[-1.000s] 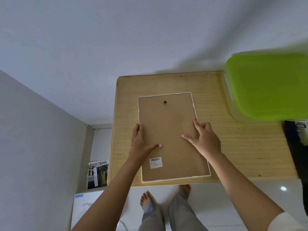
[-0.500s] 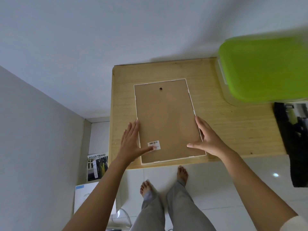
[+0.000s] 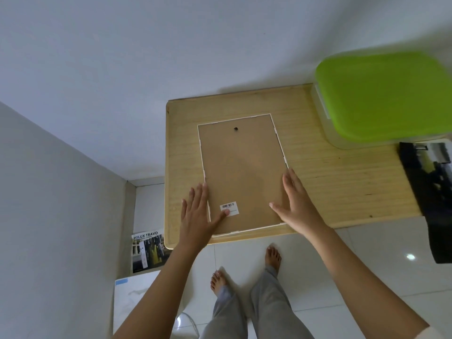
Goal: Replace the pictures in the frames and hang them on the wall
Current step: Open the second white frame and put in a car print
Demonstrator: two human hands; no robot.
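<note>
A white picture frame (image 3: 241,167) lies face down on the wooden table (image 3: 330,182), its brown backing board up, with a hanging hole near the far edge and a barcode sticker near me. My left hand (image 3: 198,214) rests flat at the frame's lower left edge, fingers spread, thumb on the sticker. My right hand (image 3: 296,201) sits at the lower right edge, fingers extended along the side, thumb over the backing. Neither hand grips anything.
A clear box with a green lid (image 3: 384,96) stands at the table's far right. A dark picture (image 3: 430,192) hangs over the right edge. A "Hilux Travo" print (image 3: 148,250) and a white board (image 3: 137,304) lean by the left wall. Wall directly behind the table.
Both hands have slid from the backing's middle out to the frame's lower side edges, fingers straightening. The view has shifted, showing more floor.
</note>
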